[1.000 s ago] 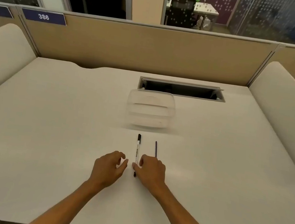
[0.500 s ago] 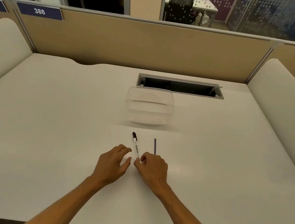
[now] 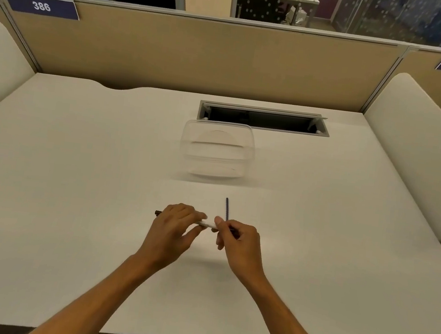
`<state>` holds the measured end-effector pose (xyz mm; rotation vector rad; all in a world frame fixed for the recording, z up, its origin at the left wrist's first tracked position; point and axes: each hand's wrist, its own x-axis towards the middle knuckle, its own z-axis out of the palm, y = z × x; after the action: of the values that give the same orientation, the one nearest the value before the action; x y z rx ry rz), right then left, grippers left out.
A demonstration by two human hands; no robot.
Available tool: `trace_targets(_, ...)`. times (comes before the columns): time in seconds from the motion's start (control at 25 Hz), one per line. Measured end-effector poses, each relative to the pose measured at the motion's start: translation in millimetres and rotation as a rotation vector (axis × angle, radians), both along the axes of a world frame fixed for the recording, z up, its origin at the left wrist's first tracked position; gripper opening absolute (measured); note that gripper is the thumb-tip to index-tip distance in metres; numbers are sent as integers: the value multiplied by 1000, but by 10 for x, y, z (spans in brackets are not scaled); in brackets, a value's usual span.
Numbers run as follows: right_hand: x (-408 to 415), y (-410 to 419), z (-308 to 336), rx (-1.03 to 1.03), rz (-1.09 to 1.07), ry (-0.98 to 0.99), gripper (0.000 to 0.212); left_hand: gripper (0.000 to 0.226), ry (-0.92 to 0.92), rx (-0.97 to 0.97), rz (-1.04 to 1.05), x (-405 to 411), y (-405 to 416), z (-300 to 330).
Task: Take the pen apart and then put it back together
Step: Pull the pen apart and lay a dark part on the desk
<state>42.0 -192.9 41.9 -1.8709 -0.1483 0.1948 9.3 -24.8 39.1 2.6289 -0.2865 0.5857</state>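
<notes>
A white pen [image 3: 206, 224] with a black end is held crosswise just above the white desk [image 3: 73, 176]. My left hand [image 3: 172, 230] grips its left part, and the black tip pokes out past the knuckles on the left. My right hand [image 3: 238, 241] pinches the pen's right end between thumb and fingers. A thin dark blue refill [image 3: 226, 209] lies on the desk just beyond my right hand, pointing away from me; its near end is hidden behind the fingers.
A clear plastic container [image 3: 217, 152] stands on the desk behind the hands. Further back is an open cable slot [image 3: 264, 119] in the desktop. Beige partitions and white side panels enclose the desk.
The pen lay lengthwise on the desk between my hands. Both hands have picked it up and turned it crosswise. The refill has stayed in place.
</notes>
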Motion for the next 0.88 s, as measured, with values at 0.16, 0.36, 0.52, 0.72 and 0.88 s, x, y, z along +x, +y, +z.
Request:
trace_targets(0.16,40,-68,109,74,7,54,43,23,-6,-97,-15,-41,-30,171)
trace_targets(0.36,110,-99,213,119,-37,29,54,15,-55,-99,-58,-21,-63,382)
trace_targets(0.52,132,-103,287,92,-76,-6,56,16,-58,-67,-63,3,-65,492)
trace_targets(0.72,165,-144,309,5,-83,-44,59,19,-45,-29,-75,-45,-84,560)
trace_targets(0.88,169,-114,305,-42,-129,-35,64,24,-58,44,-90,-54,-147,610)
